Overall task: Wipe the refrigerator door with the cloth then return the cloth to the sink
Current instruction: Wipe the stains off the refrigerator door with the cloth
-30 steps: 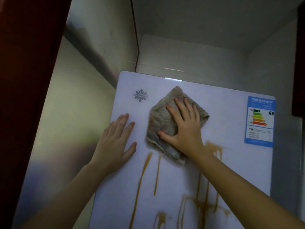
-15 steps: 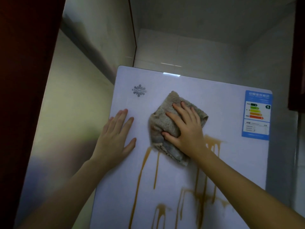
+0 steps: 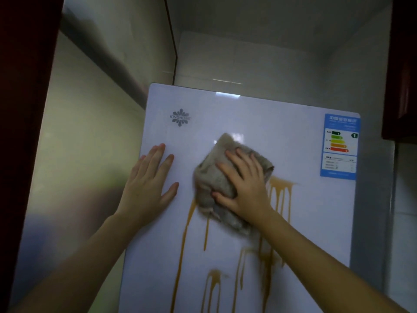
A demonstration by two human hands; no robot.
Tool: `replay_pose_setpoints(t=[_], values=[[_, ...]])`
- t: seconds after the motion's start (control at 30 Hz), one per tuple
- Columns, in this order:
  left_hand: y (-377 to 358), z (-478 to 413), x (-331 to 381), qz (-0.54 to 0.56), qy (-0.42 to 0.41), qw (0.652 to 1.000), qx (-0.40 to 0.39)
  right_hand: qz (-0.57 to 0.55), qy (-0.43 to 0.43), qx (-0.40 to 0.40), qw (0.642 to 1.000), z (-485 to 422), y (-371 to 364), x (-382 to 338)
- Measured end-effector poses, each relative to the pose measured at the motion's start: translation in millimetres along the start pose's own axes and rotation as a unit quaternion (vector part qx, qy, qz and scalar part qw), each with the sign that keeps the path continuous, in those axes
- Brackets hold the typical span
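Centrally, the one grey cloth lies crumpled on the white refrigerator door under the straight, spread fingers of the right hand, with corners showing above the fingertips and below the wrist. Just left, clear of the cloth, the left hand rests flat, fingers relaxed. Brown streaks run down, partly hidden by the right forearm and cut off at the bottom; one logo and one energy label sit near the door's upper corners.

Grey snowflake logo, far left on white glossy refrigerator door: reads "KINGHOME". Blue rectangular energy sticker, far right: numeral "1" legible; rest blurred.
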State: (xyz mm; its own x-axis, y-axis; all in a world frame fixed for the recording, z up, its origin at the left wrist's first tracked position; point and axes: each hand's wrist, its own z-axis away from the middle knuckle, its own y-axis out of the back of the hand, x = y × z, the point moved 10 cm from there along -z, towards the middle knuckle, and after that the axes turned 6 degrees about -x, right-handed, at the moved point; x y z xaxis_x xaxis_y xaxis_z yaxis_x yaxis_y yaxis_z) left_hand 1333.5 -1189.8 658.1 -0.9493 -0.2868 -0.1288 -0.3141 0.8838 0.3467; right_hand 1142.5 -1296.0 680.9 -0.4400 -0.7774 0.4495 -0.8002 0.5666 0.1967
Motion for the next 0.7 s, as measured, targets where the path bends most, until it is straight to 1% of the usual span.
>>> replay_pose_setpoints(t=[0.03, 0.07, 0.13, 0.23, 0.33, 0.43, 0.47, 0.6, 0.63, 0.7], values=[[1, 0, 1, 0.000, -0.001, 1.000, 0.003, 0.005, 0.045, -0.018, 0.999, 7, -1, -4], [2, 0, 1, -0.001, -0.002, 1.000, 0.002, 0.009, 0.068, -0.030, 0.997, 14, 0, -2], [2, 0, 2, -0.003, -0.002, 1.000, -0.002, 0.014, 0.059, -0.026, 0.998, 21, 8, 13], [2, 0, 2, -0.008, -0.005, 1.000, 0.001, 0.013, -0.025, 0.010, 1.000, 20, 26, 45], [-2, 0, 2, -0.012, -0.004, 1.000, -0.005, -0.001, -0.119, 0.041, 0.992, 12, 36, 69], [-5, 0, 0, -0.013, 0.001, 1.000, -0.009, -0.011, -0.167, 0.060, 0.984, 1, 33, 69], [-5, 0, 1, -0.013, 0.001, 1.000, -0.008, -0.007, -0.162, 0.058, 0.985, -4, 31, 66], [-4, 0, 1, -0.012, -0.001, 1.000, -0.003, 0.006, -0.080, 0.032, 0.996, -34, 28, 57], [-4, 1, 1, -0.013, -0.001, 1.000, 0.002, 0.007, -0.076, 0.035, 0.997, -42, 30, 58], [-3, 1, 2, -0.015, -0.002, 1.000, 0.013, 0.001, -0.097, 0.050, 0.994, -61, 32, 62]])
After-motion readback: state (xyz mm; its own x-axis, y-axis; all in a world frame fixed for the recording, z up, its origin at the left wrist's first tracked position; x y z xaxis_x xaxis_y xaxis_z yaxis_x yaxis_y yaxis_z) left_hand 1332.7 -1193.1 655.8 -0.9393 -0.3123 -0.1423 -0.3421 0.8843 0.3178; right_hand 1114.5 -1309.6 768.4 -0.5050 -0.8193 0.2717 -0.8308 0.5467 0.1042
